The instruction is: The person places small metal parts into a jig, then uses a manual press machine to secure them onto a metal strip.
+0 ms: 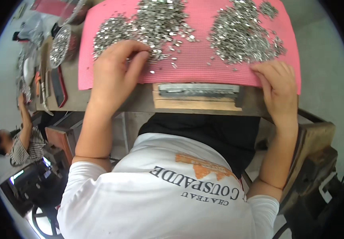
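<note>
Heaps of small shiny metal pieces lie on a pink ribbed mat: a left heap with a smaller mound beside it, and a right heap. My left hand is at the near edge of the left heap, thumb and forefinger pinched together. My right hand rests at the near edge of the right heap, its fingertips closed together on the mat. Whatever is between the fingertips of either hand is too small or hidden to tell. Between my hands, a grey metal bar fixture sits on a wooden block at the table's front edge.
Left of the mat stand a clear tub of metal pieces and a dark flat object with a red edge. Orange-handled pliers lie farther left. Another person in a striped shirt works at far left. A wooden stand is at right.
</note>
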`<action>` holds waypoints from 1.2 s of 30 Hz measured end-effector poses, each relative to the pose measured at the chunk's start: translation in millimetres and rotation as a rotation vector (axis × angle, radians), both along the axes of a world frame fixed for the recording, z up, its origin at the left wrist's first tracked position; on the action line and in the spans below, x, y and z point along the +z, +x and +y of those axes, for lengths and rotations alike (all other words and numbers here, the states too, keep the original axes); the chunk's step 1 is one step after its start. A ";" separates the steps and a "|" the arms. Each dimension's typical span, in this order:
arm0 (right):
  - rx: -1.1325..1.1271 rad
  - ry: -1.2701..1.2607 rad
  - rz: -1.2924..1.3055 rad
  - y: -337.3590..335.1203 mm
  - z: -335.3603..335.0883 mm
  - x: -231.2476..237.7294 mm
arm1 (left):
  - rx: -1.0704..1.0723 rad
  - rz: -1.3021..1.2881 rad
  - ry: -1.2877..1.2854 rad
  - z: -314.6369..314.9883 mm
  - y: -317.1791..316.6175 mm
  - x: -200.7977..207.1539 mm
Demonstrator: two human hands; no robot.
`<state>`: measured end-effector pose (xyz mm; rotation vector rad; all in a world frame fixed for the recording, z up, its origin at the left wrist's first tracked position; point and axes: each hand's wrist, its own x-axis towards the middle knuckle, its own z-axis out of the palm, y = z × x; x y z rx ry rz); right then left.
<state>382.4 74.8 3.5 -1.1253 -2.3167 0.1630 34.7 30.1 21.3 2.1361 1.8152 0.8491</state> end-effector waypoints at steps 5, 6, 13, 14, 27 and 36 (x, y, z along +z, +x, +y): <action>0.057 0.005 -0.152 -2.8 9.7 7.8 | -0.016 -0.115 -0.038 -5.6 4.1 0.8; 0.061 0.005 -0.150 -4.5 10.1 9.5 | -0.031 -0.072 0.000 -4.8 4.6 1.1; 0.026 0.022 -0.274 -9.7 6.6 12.7 | -0.233 0.171 0.168 -2.4 7.9 -6.3; 0.032 0.021 -0.255 -10.4 6.6 10.1 | -0.237 0.183 0.161 -3.6 8.0 -7.0; 0.015 -0.043 -0.023 -6.9 3.2 3.0 | -0.274 0.355 0.125 -8.2 10.7 -3.1; -0.091 -0.049 -0.071 -9.3 -1.9 -0.6 | -0.255 0.351 0.082 -11.4 11.0 -1.4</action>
